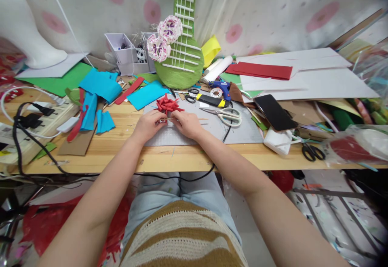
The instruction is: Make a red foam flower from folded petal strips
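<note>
Both my hands rest on a grey cutting mat [242, 131] at the front of a wooden table. My left hand [150, 122] and my right hand [185, 122] are closed in a pinch on a thin wooden stick [198, 118] that lies between them and juts out to the right. Just behind my fingers lies a small heap of red rolled paper pieces [167, 104]. What is wound on the stick between my fingertips is too small to make out.
White-handled scissors [226, 114], a yellow-black cutter [212, 100], a blue glue gun [220, 86] and a black phone [272, 112] lie to the right. Blue paper scraps [100, 84] and a power strip [36, 123] lie left. A green paper guitar [182, 53] stands behind.
</note>
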The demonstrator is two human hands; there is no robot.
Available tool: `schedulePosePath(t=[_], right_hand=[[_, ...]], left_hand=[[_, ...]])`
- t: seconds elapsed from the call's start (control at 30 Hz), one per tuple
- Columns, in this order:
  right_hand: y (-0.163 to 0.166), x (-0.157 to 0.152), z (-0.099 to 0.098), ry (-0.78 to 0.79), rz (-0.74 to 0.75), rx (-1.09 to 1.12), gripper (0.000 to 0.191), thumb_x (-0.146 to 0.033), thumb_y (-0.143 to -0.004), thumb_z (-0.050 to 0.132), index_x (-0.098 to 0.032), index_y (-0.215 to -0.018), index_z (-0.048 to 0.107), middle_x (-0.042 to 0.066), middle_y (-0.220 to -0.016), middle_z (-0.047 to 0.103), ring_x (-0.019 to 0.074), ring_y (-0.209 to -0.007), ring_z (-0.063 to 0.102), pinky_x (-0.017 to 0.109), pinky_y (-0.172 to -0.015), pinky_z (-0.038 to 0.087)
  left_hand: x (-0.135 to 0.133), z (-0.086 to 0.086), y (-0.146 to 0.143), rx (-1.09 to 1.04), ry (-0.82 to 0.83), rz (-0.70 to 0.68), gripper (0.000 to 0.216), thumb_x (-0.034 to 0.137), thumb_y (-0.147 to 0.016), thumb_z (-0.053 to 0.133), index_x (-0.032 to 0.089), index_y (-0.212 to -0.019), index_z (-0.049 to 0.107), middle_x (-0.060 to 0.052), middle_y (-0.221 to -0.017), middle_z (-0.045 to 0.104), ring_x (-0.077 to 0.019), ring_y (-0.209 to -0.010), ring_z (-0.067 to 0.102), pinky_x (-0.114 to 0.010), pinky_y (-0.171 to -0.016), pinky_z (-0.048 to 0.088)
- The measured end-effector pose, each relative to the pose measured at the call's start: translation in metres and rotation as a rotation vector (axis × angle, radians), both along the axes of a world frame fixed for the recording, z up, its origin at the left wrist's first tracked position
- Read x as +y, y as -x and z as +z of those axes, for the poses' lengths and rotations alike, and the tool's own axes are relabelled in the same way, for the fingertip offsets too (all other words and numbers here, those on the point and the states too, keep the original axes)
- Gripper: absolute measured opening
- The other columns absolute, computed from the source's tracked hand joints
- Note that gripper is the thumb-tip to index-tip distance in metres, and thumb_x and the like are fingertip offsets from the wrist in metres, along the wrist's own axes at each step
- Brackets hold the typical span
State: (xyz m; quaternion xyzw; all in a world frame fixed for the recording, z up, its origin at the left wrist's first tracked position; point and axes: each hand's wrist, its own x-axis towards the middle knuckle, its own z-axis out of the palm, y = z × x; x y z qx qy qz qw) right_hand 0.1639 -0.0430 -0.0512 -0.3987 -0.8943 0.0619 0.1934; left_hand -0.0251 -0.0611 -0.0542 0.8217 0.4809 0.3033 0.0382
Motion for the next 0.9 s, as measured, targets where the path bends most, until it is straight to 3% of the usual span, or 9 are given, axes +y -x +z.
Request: schedulePosePath(t=[0.23, 0.37, 0.47, 0.9], right_hand=[[-0.001, -0.001, -0.001, -0.062, 0.108, -0.032, 0.022, -0.016, -0.090, 0.038, -0.020, -0.103, 0.055, 0.006, -0.099, 0.064, 0.0167, -0.087, 0.055, 0.025, -0.063, 0.032], [0.001, 0.000, -0.004, -0.124, 0.127, 0.008, 0.017, -0.028, -0.091, 0.044, -0.019, -0.099, 0.056, 0.008, -0.100, 0.062, 0.0181, -0.090, 0.055, 0.027, -0.067, 0.034], [0.003, 0.001, -0.007, -0.163, 0.117, 0.028, 0.024, -0.038, -0.091, 0.043, -0.019, -0.096, 0.057, 0.008, -0.098, 0.063, 0.0184, -0.089, 0.054, 0.027, -0.067, 0.035], [0.006, 0.003, -0.009, -0.229, 0.120, 0.018, 0.019, -0.031, -0.091, 0.044, -0.019, -0.094, 0.057, 0.007, -0.093, 0.063, 0.0173, -0.086, 0.053, 0.027, -0.066, 0.033]], left_hand=[[0.000, 0.002, 0.000, 0.004, 0.031, 0.007, 0.009, 0.023, -0.078, 0.057, 0.019, -0.084, 0.063, -0.004, -0.084, 0.066, -0.0165, -0.082, 0.060, -0.028, -0.075, 0.047], [-0.001, 0.003, -0.001, 0.006, 0.047, 0.018, 0.009, 0.024, -0.079, 0.056, 0.020, -0.083, 0.063, -0.004, -0.086, 0.066, -0.0169, -0.084, 0.060, -0.029, -0.076, 0.048], [-0.001, 0.003, -0.001, -0.001, 0.045, 0.021, 0.008, 0.023, -0.078, 0.056, 0.019, -0.083, 0.062, -0.004, -0.084, 0.066, -0.0164, -0.082, 0.060, -0.028, -0.075, 0.048], [-0.001, 0.002, 0.000, -0.007, 0.016, 0.012, 0.010, 0.025, -0.079, 0.057, 0.018, -0.083, 0.063, -0.005, -0.082, 0.065, -0.0161, -0.080, 0.059, -0.027, -0.073, 0.047]])
